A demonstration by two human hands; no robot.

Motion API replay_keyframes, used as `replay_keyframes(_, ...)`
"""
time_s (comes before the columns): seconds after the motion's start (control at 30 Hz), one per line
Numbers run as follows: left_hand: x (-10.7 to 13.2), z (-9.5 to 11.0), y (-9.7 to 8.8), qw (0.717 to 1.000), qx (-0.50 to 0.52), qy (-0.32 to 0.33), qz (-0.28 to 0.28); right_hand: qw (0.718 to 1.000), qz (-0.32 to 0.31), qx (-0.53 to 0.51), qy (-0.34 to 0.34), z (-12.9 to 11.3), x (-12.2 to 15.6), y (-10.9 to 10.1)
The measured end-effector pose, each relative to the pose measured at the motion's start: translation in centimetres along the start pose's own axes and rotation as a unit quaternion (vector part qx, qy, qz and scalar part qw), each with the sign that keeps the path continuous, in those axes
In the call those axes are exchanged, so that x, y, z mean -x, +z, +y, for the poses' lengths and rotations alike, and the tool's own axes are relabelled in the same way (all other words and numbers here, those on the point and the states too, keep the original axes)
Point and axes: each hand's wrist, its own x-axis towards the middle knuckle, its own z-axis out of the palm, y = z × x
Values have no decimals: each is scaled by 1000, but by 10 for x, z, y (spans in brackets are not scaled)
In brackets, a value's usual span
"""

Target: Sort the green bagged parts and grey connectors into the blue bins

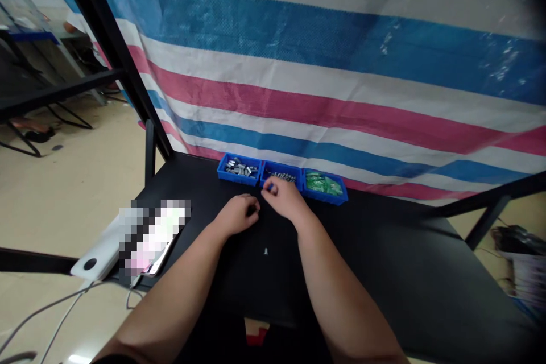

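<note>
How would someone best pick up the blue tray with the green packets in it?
Probably by the right end of the blue tray, coming from the near right. It is shallow with a thin rim, so fingers can likely hook under that end, which stands free, while its other end sits against the middle tray.

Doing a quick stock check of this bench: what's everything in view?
shallow plastic bins: 3, blue, in a row at the table's far edge
metal parts: a heap, silver, in the left bin
small items: several, pale, in the middle bin
packets: several, green, in the right bin
small metal piece: 1, silver, on the table
table: 1, black, under everything
tarpaulin: 1, white, blue and pink stripes, behind the table
phone: 1, blurred, at the table's left edge
left hand: 1, on the table
right hand: 1, at the middle bin
</note>
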Motion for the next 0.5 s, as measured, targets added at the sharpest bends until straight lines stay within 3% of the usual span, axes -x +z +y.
replay_keyframes(0.07, -7, 5, -3, 998, 13, -8, 64, 992, -114, 30, 36, 6, 39, -2)
replay_keyframes(0.13, -23, 11, -5, 991, 19, 4, 134, 985, -159, 44, 58, 10, 75, 5)
replay_keyframes(0.2, -46, 19, -6, 984, 2, 29, 175, 986, -135, 67, 66, 11, 99, 18)
replay_keyframes(0.33, -83, 34, -10, 980, -112, 19, 161, 991, -90, 73, 69, 11, 115, 35)
replay_keyframes(0.4, -78, 39, -14, 975, -141, 6, 174, 993, -99, 42, 55, 14, 111, 31)
replay_keyframes(0.5, -29, 45, -22, 969, -130, 13, 209, 992, -102, -55, 43, 21, 91, 11)
